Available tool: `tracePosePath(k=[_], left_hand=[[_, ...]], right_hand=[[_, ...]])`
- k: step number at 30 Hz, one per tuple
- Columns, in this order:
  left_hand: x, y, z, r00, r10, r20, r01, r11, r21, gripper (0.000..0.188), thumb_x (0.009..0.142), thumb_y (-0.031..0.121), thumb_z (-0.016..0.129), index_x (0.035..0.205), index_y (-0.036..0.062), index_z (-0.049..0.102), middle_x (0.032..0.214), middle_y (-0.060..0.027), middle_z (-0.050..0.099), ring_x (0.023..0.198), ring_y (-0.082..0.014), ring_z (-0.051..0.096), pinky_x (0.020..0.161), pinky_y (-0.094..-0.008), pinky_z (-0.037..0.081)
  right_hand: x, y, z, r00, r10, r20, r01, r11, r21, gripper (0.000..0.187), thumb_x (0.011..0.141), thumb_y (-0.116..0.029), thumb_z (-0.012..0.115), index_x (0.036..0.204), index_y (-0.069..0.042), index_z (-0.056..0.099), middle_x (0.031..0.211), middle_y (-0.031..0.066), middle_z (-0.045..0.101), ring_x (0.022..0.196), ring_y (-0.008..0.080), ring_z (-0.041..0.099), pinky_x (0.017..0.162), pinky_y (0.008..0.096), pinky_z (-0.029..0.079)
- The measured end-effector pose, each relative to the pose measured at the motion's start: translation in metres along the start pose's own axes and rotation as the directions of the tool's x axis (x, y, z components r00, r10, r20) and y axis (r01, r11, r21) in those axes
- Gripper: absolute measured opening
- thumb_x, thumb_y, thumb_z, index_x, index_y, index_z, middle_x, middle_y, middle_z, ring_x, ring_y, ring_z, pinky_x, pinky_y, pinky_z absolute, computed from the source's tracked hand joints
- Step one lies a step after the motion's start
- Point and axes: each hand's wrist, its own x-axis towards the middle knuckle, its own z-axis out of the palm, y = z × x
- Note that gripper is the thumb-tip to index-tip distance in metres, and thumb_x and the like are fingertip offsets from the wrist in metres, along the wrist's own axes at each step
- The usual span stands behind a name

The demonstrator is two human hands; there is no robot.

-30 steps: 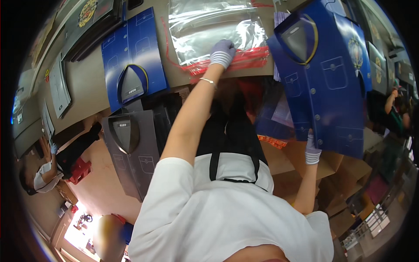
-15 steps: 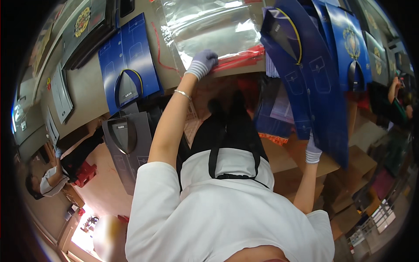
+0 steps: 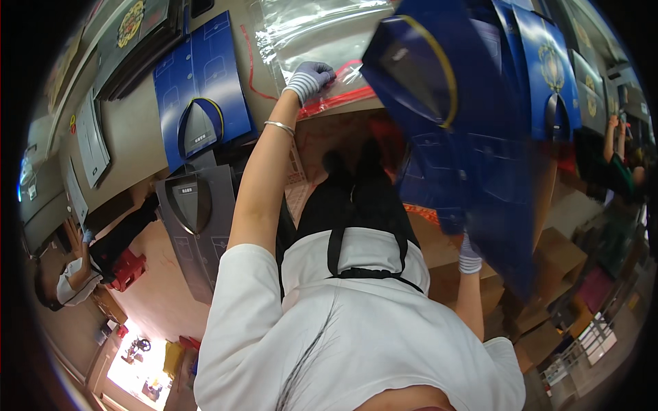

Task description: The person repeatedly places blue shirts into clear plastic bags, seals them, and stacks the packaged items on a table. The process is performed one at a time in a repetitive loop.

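Observation:
My left hand (image 3: 312,79), in a grey-and-white striped glove, is closed at the red-edged opening of a clear plastic bag (image 3: 308,42) on the table. Its fingertips curl at the bag's edge. In my right hand (image 3: 469,255), gloved alike, is the lower end of a large blue gift bag (image 3: 490,161) printed like a jacket. That bag is tilted and blurred by motion, its yellow-trimmed top overlapping the plastic bag's right side. Part of my right hand's fingers is hidden behind it.
Another blue gift bag (image 3: 199,82) lies on the table at left, with a grey one (image 3: 199,233) hanging below the edge. More blue bags (image 3: 545,68) stand at right. Cardboard boxes (image 3: 558,257) are stacked on the floor at right. A person (image 3: 75,274) works at far left.
The blue gift bag has swung left, its top now over the plastic bag. My right hand has moved slightly left. My left hand has shifted a little up and left.

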Motion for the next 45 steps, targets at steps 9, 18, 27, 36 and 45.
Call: tracePosePath(k=[9, 18, 27, 36, 45], left_hand=[[-0.016, 0.041, -0.027, 0.713, 0.474, -0.516, -0.299, 0.872, 0.387, 0.022, 0.075, 0.025, 0.064, 0.083, 0.0038, 0.066, 0.075, -0.0126, 0.065, 0.069, -0.0219, 0.062, 0.069, -0.0308, 0.047], [-0.082, 0.109, -0.028, 0.649, 0.670, -0.361, -0.437, 0.716, 0.545, 0.016, 0.071, 0.014, 0.069, 0.081, 0.0033, 0.062, 0.076, -0.0100, 0.064, 0.072, -0.0208, 0.063, 0.069, -0.0302, 0.050], [-0.088, 0.079, 0.008, 0.632, 0.772, -0.070, -0.503, 0.477, 0.721, 0.011, 0.070, 0.010, 0.067, 0.078, 0.0068, 0.060, 0.075, -0.0096, 0.060, 0.072, -0.0271, 0.057, 0.067, -0.0362, 0.045], [-0.095, 0.049, 0.004, 0.649, 0.744, -0.158, -0.387, 0.502, 0.774, 0.012, 0.070, 0.008, 0.063, 0.082, 0.0071, 0.059, 0.082, -0.0100, 0.058, 0.081, -0.0298, 0.055, 0.073, -0.0391, 0.042], [-0.105, 0.023, 0.004, 0.681, 0.691, -0.240, -0.227, 0.511, 0.829, 0.012, 0.073, 0.016, 0.064, 0.079, 0.0072, 0.060, 0.078, -0.0098, 0.058, 0.078, -0.0299, 0.056, 0.069, -0.0403, 0.043]], right_hand=[[0.024, -0.090, 0.068, 0.996, 0.057, 0.064, -0.083, 0.839, 0.538, 0.030, 0.087, -0.006, 0.050, 0.116, 0.001, 0.054, 0.117, 0.0129, 0.056, 0.104, 0.0201, 0.056, 0.092, 0.0302, 0.043], [0.031, -0.070, -0.069, 0.874, 0.350, 0.338, -0.472, 0.442, 0.763, 0.043, 0.075, -0.010, 0.064, 0.115, 0.000, 0.052, 0.105, 0.0095, 0.059, 0.098, 0.0208, 0.055, 0.091, 0.0361, 0.043], [0.043, -0.118, -0.057, 0.759, 0.242, 0.605, -0.649, 0.368, 0.666, 0.041, 0.066, -0.011, 0.066, 0.105, -0.002, 0.056, 0.090, 0.0025, 0.059, 0.077, 0.0132, 0.055, 0.072, 0.0252, 0.044], [0.059, -0.118, -0.015, 0.792, 0.395, 0.466, -0.566, 0.187, 0.803, 0.018, 0.069, -0.012, 0.068, 0.084, -0.005, 0.061, 0.070, -0.0016, 0.055, 0.061, 0.0079, 0.050, 0.060, 0.0212, 0.043], [0.050, -0.114, -0.015, 0.817, 0.330, 0.473, -0.563, 0.275, 0.779, 0.032, 0.069, -0.009, 0.069, 0.098, -0.001, 0.059, 0.084, 0.0037, 0.058, 0.073, 0.0129, 0.055, 0.067, 0.0238, 0.046]])
